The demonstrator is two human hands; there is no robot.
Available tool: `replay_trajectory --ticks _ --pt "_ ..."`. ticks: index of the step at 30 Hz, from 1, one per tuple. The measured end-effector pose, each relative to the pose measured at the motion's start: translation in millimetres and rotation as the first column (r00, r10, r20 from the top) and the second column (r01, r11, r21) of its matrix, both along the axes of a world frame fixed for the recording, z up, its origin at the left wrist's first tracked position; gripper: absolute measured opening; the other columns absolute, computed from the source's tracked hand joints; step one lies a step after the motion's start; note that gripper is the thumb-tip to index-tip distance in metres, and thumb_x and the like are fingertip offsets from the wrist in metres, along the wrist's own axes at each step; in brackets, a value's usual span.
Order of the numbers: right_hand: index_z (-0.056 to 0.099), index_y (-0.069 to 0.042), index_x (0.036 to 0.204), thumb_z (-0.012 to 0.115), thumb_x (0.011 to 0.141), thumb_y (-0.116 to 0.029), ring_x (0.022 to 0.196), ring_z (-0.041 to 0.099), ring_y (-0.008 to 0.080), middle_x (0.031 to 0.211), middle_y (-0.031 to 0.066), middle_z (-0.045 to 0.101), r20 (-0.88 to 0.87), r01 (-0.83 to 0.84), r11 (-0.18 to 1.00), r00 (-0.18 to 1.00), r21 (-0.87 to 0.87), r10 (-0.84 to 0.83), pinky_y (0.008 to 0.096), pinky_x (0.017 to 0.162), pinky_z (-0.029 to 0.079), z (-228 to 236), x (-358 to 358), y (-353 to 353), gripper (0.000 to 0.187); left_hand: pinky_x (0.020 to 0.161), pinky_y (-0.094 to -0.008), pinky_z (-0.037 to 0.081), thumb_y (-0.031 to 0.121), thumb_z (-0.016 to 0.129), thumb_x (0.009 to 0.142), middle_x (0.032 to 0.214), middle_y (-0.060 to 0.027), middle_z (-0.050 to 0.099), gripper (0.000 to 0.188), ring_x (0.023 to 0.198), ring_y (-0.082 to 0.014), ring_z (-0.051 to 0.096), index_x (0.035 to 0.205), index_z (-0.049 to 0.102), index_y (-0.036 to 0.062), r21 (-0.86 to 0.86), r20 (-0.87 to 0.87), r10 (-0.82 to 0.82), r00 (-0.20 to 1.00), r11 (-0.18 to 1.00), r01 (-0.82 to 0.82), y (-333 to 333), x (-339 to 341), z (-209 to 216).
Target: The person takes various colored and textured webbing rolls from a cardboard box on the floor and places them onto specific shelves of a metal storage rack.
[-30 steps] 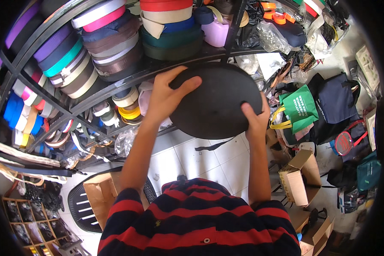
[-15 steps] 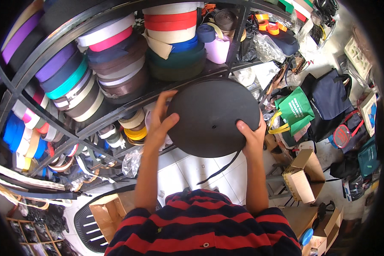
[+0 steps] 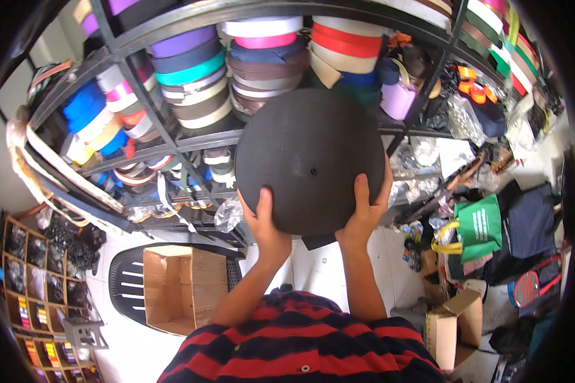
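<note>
A large roll of black webbing (image 3: 306,147) is held up in front of the shelf, its flat round side toward me and a small hole near its middle. My left hand (image 3: 262,220) grips the lower left edge, thumb on the flat face and fingers mostly hidden behind. On the lower right, my right hand (image 3: 364,207) clasps the rim the same way, thumb pointing up. A short loose end of the webbing (image 3: 318,241) sticks out below, between my wrists.
A black metal shelf (image 3: 172,137) bears stacked rolls of coloured webbing (image 3: 195,76). An opened cardboard box (image 3: 169,287) sits on a black plastic chair (image 3: 124,281) at left. Bags, including a green bag (image 3: 479,228), and another carton (image 3: 453,332) crowd the right.
The view has swung left. The roll has turned to face me more fully and looks larger. My left hand has shifted from its upper left edge to its lower left; the dangling strap end looks shorter.
</note>
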State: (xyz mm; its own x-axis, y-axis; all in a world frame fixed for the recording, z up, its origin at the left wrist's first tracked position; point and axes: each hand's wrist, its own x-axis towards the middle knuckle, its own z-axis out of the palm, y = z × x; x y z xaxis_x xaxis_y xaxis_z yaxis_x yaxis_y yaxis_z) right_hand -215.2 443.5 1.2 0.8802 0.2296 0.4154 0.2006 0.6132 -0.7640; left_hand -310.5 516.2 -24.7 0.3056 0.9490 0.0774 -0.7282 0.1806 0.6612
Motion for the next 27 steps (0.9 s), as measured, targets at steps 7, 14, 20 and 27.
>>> replay_trajectory --ticks 7,14,20,27 --pt "0.051 0.002 0.127 0.063 0.078 -0.01 0.118 0.048 0.0218 0.127 0.0133 0.053 0.178 -0.279 0.918 0.925 -0.281 0.335 0.0323 0.102 0.034 13 12 -9 0.052 0.078 -0.0249 0.044 0.022 0.068 0.082 0.094 -0.0059 0.061 0.04 0.087 -0.0126 0.056 0.111 0.055 -0.0017 0.355 -0.522 -0.144 0.841 0.859 0.368 51 -75 67" --pt "0.029 0.001 0.14 0.06 0.084 -0.015 0.128 0.035 0.0271 0.142 0.0165 0.033 0.018 -0.31 0.938 0.949 -0.156 0.316 0.0381 0.107 0.025 9 -66 12 0.066 0.082 -0.0301 0.045 0.028 0.065 0.086 0.102 -0.0095 0.06 0.04 0.092 -0.0169 0.056 0.114 0.056 -0.0006 0.113 -0.191 0.295 0.936 0.954 -0.277 13 -99 52" --pt "0.019 -0.003 0.144 0.057 0.085 -0.008 0.128 0.033 0.0247 0.144 0.0141 0.026 0.072 -0.375 0.927 0.925 0.0 0.374 0.0372 0.106 0.026 11 -130 51 0.07 0.096 -0.0387 0.039 0.027 0.062 0.088 0.129 -0.0129 0.044 0.055 0.116 -0.0234 0.043 0.134 0.039 0.0099 -0.11 0.021 0.445 0.895 0.891 -0.44 6 -118 59" --pt "0.034 -0.001 0.139 0.057 0.088 -0.009 0.119 0.045 0.0211 0.133 0.0129 0.045 0.233 -0.614 0.788 0.774 0.049 0.588 0.0331 0.102 0.033 82 -148 139 0.056 0.095 -0.0372 0.041 0.026 0.067 0.08 0.122 -0.0148 0.047 0.067 0.114 -0.0256 0.046 0.135 0.032 0.0084 0.408 -0.128 0.361 0.924 0.868 -0.283 101 -222 120"
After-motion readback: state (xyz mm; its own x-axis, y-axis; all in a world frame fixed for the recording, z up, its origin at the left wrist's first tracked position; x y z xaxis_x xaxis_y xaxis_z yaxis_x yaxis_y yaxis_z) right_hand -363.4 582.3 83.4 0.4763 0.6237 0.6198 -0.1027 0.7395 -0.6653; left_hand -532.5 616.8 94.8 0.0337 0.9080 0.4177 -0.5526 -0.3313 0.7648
